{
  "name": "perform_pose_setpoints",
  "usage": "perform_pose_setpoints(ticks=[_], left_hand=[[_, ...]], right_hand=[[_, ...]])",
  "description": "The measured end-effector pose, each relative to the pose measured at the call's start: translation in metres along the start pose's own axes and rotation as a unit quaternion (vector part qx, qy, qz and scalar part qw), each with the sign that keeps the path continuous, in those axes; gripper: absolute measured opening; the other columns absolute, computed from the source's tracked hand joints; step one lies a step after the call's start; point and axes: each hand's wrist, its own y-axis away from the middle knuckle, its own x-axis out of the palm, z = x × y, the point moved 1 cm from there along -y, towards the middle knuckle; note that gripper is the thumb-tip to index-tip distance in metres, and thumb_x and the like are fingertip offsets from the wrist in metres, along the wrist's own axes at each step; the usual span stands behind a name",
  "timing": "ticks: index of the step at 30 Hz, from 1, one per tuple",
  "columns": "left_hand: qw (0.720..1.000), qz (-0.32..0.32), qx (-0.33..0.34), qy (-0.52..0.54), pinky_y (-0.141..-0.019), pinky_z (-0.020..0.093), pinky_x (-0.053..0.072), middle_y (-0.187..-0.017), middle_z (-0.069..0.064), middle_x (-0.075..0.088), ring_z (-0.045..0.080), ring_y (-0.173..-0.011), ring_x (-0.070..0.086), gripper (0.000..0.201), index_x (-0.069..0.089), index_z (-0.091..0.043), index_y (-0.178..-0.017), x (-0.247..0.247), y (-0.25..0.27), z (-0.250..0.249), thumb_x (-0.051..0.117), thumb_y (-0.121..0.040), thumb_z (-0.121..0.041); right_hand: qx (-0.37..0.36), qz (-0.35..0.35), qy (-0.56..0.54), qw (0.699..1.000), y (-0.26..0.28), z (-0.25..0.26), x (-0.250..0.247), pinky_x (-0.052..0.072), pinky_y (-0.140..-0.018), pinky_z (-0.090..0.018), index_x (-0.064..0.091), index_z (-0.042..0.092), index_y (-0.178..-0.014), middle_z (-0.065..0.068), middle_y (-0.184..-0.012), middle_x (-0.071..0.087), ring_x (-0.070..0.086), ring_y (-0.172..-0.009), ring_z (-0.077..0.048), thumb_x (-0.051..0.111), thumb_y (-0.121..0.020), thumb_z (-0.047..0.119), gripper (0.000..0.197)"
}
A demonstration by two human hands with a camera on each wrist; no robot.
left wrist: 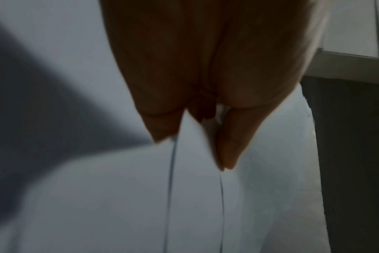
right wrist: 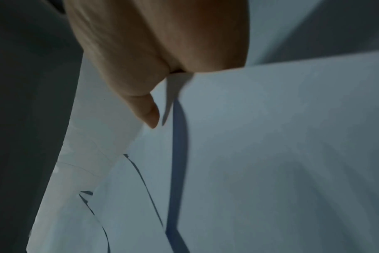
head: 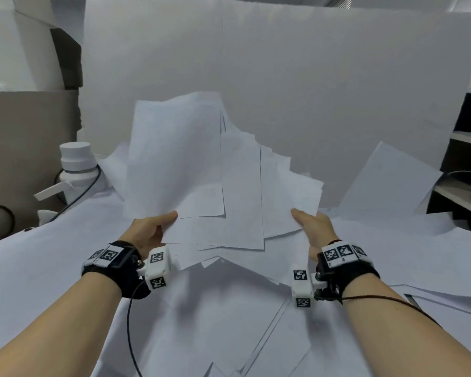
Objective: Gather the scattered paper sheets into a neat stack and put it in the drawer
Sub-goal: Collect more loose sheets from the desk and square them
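- Head view: the loose bundle of paper sheets (head: 220, 191) is held up off the desk, straight ahead of the person, fanned and skewed, its long axis running away from the body and tilted upward at the far end.
- The bundle sits between the two hands: the left hand (head: 150, 232) pinches its near left corner, thumb on top; the right hand (head: 310, 227) pinches the near right edge, thumb likewise over the top sheets.
- Left wrist view confirms it: sheet edges slip between the thumb and the fingers (left wrist: 234, 137), which close on the paper. Right wrist view shows the same pinch, paper caught in the fold of the hand.
- Both hands lie about equally near, one on each side, so squaring the edges looks like a two-handed tap downward onto the desk.
- More sheets remain flat on the desk (head: 229, 322) beneath the bundle, and one single sheet (head: 389, 180) leans against the white backdrop (head: 310, 77) to the right, nearer the right hand.
- A white bottle (head: 75, 164) stands well to the left.
- No drawer is in view, so I cannot tell which way it lies.
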Motion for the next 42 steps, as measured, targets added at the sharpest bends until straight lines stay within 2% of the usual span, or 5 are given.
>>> perform_pose_setpoints(ticks=[15, 20, 29, 39, 42], left_hand=[[0.992, 0.017, -0.110, -0.053, -0.064, 0.041, 0.058, -0.096, 0.030, 0.071, 0.039, -0.075, 0.070, 0.019, 0.065, 0.010, -0.105, 0.034, -0.016, 0.035, 0.062, -0.094, -0.006], [0.989, -0.057, -0.120, -0.063, -0.044, 0.031, 0.051, -0.064, 0.016, 0.060, 0.030, -0.051, 0.060, 0.014, 0.052, 0.009, -0.101, 0.035, -0.022, 0.049, 0.063, -0.092, 0.006], [0.989, -0.049, -0.137, -0.040, -0.038, 0.030, 0.050, -0.081, 0.019, 0.060, 0.035, -0.063, 0.056, 0.007, 0.064, 0.005, -0.095, 0.037, -0.020, 0.054, 0.061, -0.092, 0.000], [0.983, -0.055, -0.173, -0.009, -0.100, 0.051, 0.043, -0.104, 0.018, 0.054, 0.037, -0.101, 0.055, 0.026, 0.054, 0.011, -0.121, 0.060, -0.025, 0.058, 0.053, -0.094, 0.009], [0.981, -0.033, -0.185, 0.043, -0.078, 0.049, 0.051, -0.084, 0.015, 0.053, 0.034, -0.071, 0.053, 0.007, 0.053, 0.003, -0.096, 0.070, -0.016, 0.061, 0.051, -0.094, 0.009]], right_hand=[[-0.092, 0.022, 0.137, 0.986, -0.021, 0.001, -0.001, 0.054, -0.089, -0.045, 0.068, 0.011, -0.092, -0.012, -0.103, 0.071, 0.067, -0.095, -0.030, 0.057, -0.098, 0.015, 0.013], [-0.161, -0.050, 0.266, 0.949, -0.015, -0.004, -0.008, 0.040, -0.065, -0.033, 0.055, -0.011, -0.090, -0.016, -0.080, 0.059, 0.052, -0.075, -0.028, 0.046, -0.100, 0.025, 0.038], [-0.289, -0.223, 0.197, 0.910, -0.015, 0.046, -0.015, 0.040, -0.076, -0.028, 0.064, -0.001, -0.111, -0.017, -0.102, 0.068, 0.059, -0.089, -0.029, 0.041, -0.105, 0.020, 0.032], [-0.285, -0.308, -0.025, 0.907, -0.013, 0.103, 0.005, 0.050, -0.091, -0.029, 0.060, 0.005, -0.123, -0.002, -0.109, 0.065, 0.063, -0.103, -0.022, 0.045, -0.100, 0.010, 0.028], [-0.230, -0.284, -0.046, 0.930, -0.004, 0.090, 0.026, 0.046, -0.087, -0.023, 0.058, 0.004, -0.124, 0.000, -0.106, 0.059, 0.060, -0.100, -0.020, 0.043, -0.098, 0.002, 0.030]])
